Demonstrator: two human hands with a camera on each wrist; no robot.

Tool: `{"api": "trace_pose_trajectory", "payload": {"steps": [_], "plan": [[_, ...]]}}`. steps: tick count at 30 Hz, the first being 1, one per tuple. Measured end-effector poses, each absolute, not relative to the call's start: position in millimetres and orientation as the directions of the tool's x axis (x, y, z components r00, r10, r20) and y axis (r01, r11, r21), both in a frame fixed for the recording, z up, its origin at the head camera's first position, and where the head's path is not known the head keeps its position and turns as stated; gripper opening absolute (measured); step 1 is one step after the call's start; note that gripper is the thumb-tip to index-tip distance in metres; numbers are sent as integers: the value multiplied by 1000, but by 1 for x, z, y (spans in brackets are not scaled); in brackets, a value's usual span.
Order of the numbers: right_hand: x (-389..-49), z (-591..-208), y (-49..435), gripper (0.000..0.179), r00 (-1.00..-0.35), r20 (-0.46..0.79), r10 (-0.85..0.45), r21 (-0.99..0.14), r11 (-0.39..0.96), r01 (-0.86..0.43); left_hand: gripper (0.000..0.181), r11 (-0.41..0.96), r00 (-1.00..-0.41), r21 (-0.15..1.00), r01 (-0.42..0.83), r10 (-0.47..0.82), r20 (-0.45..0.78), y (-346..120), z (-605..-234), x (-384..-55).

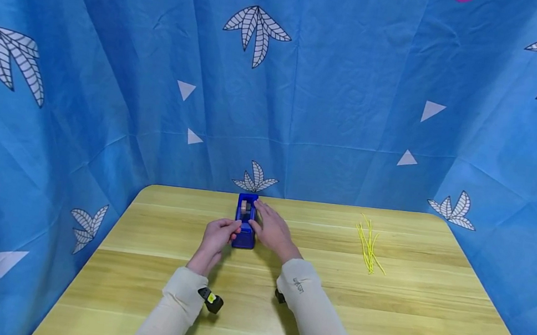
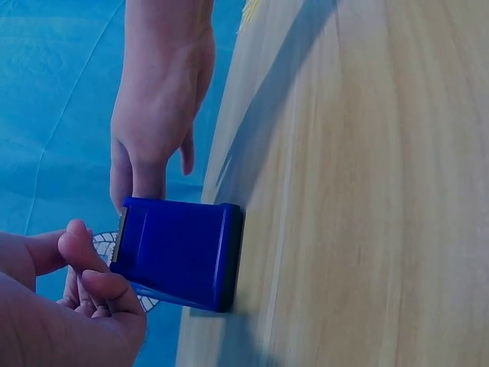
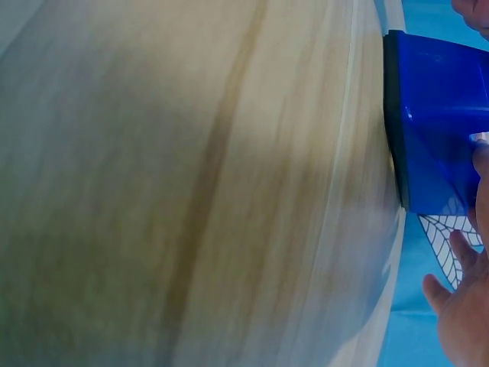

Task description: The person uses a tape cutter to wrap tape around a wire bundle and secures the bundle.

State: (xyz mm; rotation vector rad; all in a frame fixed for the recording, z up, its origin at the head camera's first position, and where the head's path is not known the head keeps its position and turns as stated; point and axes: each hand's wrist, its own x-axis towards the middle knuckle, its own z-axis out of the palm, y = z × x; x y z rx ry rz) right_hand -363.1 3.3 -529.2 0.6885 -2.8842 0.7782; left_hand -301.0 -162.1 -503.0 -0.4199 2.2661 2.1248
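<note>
A blue tape dispenser (image 1: 243,238) stands near the table's back edge, with a roll of tape (image 1: 244,207) seated in it. At the dispenser's near end, the thumb and forefinger of my left hand (image 1: 220,235) pinch together beside the toothed cutter (image 2: 119,235), on what looks like the clear tape end; the strip itself is hardly visible. My right hand (image 1: 273,229) reaches along the dispenser's right side, its fingers mostly straight and touching the dispenser near the roll. In the right wrist view, that hand is partly cut off by the frame edge.
Several thin yellow strands (image 1: 368,247) lie in a loose bunch on the right of the wooden table (image 1: 411,313). A blue patterned curtain (image 1: 345,115) hangs right behind the table's back edge and along both sides.
</note>
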Motion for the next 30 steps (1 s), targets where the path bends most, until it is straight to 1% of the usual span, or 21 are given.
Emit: {"api": "trace_pose_trajectory", "payload": {"steps": [5, 12, 25, 30], "plan": [[-363, -529, 4, 63, -897, 185, -402, -463, 770, -440, 26, 41, -966, 980, -195, -181, -185, -162, -503, -299], [-363, -530, 3, 63, -901, 171, -399, -469, 771, -430, 21, 47, -966, 981, -191, -185, -179, -162, -501, -295], [-362, -530, 4, 63, -905, 176, -388, -474, 772, -424, 23, 22, -968, 981, -193, -168, -187, -165, -502, -288], [-361, -529, 4, 62, -901, 185, -393, -476, 766, -432, 21, 13, -970, 982, -186, -163, -181, -163, -500, -284]]}}
